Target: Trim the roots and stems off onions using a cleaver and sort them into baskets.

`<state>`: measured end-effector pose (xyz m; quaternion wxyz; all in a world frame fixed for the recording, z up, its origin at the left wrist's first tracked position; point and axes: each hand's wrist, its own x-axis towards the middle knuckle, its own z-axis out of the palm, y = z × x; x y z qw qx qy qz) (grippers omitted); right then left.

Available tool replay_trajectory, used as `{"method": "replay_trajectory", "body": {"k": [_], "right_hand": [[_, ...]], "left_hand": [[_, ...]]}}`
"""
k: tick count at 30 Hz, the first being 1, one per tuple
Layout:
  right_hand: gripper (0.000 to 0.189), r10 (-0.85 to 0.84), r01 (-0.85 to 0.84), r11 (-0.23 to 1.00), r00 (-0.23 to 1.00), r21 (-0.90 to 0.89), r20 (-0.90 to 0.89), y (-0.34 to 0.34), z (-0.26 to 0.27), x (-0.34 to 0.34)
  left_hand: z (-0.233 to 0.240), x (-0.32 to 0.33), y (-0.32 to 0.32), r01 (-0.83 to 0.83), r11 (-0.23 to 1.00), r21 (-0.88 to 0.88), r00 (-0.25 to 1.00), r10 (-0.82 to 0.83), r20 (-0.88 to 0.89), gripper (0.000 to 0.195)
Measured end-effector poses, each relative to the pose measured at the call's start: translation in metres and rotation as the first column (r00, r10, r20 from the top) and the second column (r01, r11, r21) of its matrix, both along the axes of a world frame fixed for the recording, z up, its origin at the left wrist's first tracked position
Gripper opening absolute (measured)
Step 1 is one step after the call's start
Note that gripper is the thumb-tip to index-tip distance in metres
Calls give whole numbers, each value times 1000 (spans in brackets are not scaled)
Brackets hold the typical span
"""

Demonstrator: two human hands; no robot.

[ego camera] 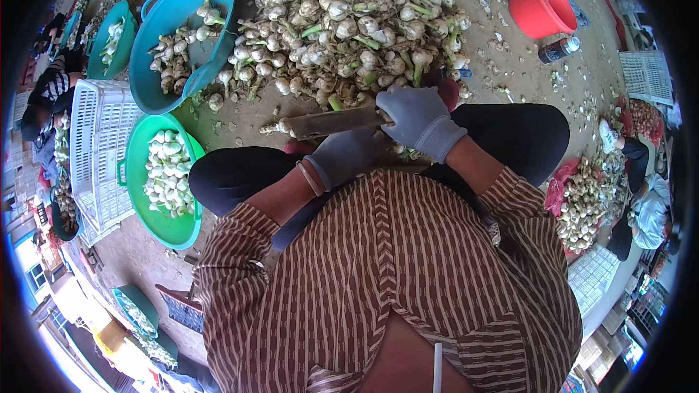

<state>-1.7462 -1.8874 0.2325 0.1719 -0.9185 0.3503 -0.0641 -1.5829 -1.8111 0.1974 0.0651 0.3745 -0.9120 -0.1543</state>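
On my right hand is a grey glove; its fingers are closed around the right end of a dark, flat blade-like tool, whose exact kind I cannot tell. My left hand, gloved too, lies just below the tool, its fingers hidden, so what it holds does not show. A garlic bulb with roots is at the tool's left end. Beyond both hands rises a large heap of untrimmed garlic bulbs on the ground.
Left stand a blue basin with some garlic, a green basin of trimmed white bulbs and a white plastic crate. A red bucket and a dark bottle are at the upper right. Other people sit at both sides.
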Motion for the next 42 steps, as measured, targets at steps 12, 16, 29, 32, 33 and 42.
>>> {"method": "replay_trajectory", "body": {"k": [12, 16, 29, 32, 33, 42], "right_hand": [[34, -551, 585, 798, 806, 144, -216, -50, -42, -78], [38, -595, 643, 711, 765, 284, -245, -54, -48, -67], [33, -549, 566, 792, 824, 228, -139, -46, -57, -38], [32, -544, 581, 765, 814, 277, -205, -48, -57, -43], [32, -548, 579, 762, 815, 289, -188, -47, -55, -42], [28, -248, 243, 969, 951, 47, 188, -33, -36, -21]], "left_hand": [[-4, 179, -71, -419, 634, -650, 690, 687, 226, 18], [-57, 173, -71, -796, 605, -38, 555, 752, 355, 28], [-243, 80, -3, -943, 64, 326, 269, 722, 637, 62], [-191, 79, -35, -907, 41, 419, 249, 855, 456, 70], [-180, 80, -45, -904, -10, 428, 176, 903, 392, 74], [-69, 51, -45, -461, 749, 475, 385, 652, -653, 28]]}}
